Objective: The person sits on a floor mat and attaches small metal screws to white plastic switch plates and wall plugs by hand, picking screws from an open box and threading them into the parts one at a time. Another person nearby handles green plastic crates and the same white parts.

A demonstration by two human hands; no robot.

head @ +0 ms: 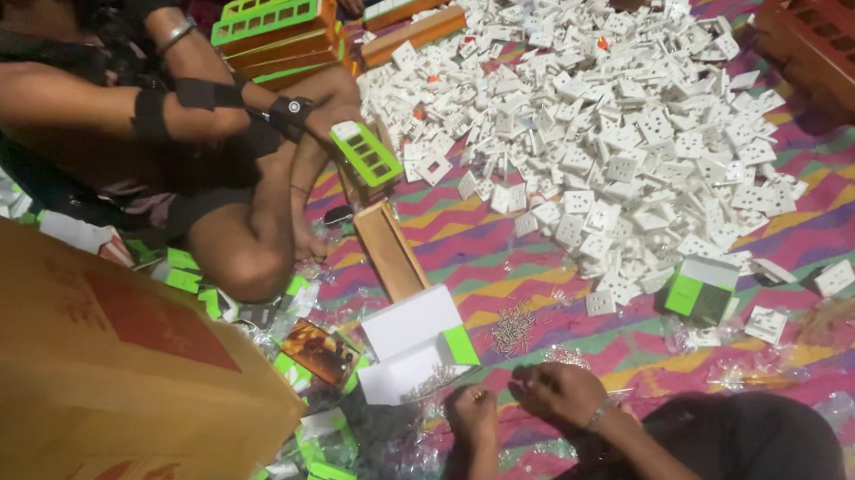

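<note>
My left hand [472, 414] is curled into a loose fist at the lower middle, next to an open white and green carton [410, 344]. My right hand [559, 391], with a bracelet at the wrist, is just to its right with fingers bent inward and fingertips toward the left hand. Whatever lies inside either hand is too small or hidden to tell. A small heap of metal screws [513, 328] lies on the striped mat [545, 278] just beyond both hands. Clear plastic wrappers [412, 459] lie under my left hand.
A big pile of white socket plates [616, 133] covers the mat ahead. A co-worker [155, 121] sits at left holding a green tray [365, 153]; stacked green and wooden trays [277, 24] are behind. A brown cardboard box [88, 367] stands at lower left, and a narrow wooden tray [389, 250] lies ahead.
</note>
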